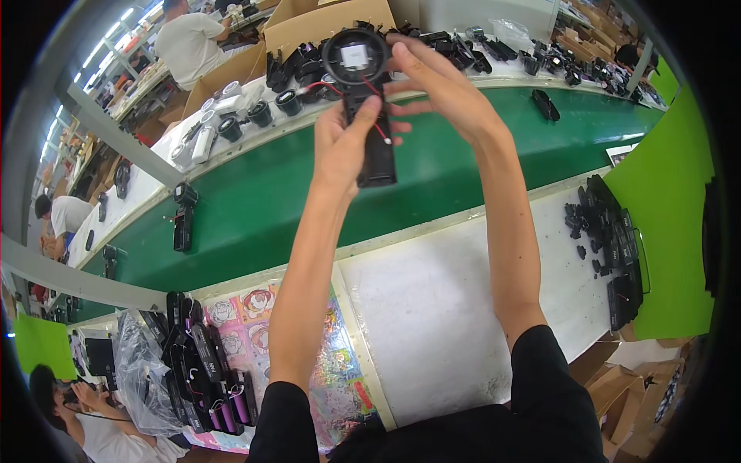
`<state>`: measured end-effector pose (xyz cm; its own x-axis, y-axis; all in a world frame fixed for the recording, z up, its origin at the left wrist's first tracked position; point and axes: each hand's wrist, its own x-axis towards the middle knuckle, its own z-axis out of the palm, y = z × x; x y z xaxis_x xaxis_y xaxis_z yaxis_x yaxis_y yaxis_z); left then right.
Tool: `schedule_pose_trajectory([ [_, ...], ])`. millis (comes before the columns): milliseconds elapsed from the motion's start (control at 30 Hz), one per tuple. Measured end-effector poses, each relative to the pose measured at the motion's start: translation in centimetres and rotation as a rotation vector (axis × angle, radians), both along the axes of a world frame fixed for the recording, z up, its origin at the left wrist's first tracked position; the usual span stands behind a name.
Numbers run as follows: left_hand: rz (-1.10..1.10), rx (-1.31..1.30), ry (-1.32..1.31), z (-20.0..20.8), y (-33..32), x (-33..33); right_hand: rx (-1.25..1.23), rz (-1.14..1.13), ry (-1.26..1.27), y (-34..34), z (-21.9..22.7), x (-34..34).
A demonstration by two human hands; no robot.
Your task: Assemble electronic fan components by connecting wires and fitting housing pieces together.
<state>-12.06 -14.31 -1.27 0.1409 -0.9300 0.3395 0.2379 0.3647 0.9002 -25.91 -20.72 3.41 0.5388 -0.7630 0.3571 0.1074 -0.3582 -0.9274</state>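
Over the green conveyor belt [440, 166], my left hand [345, 147] grips a black appliance housing [378, 166] by its handle. The thumb lies across the front. The housing has a round, ring-like head at the top with a pale square part in the middle, and loose red wires with small white ends hang from it. My right hand [444, 89] is at the right of the head with fingers spread. Its thumb is close to the ring's rim, and some fingertips pass behind the handle. I cannot tell whether it touches the housing.
Beyond the belt, a shelf carries round black-and-white parts [260, 113] and piled black parts [455, 50] near a cardboard box [309, 27]. Housings [183, 220] ride the belt. Black battery-handle parts [204, 363] lie left; small black pieces [575, 220] lie right. Co-workers sit left.
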Motion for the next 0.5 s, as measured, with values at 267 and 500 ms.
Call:
schedule_pose_trajectory([
  [267, 0.166, 0.213, 0.243, -5.0, -3.3, 3.2, 0.105, 0.429, 0.722, -2.3, -3.4, 1.4],
  [500, 0.150, 0.463, 0.038, -7.6, -3.9, 4.1, 0.423, 0.474, 0.559, -6.5, -9.6, 1.5],
])
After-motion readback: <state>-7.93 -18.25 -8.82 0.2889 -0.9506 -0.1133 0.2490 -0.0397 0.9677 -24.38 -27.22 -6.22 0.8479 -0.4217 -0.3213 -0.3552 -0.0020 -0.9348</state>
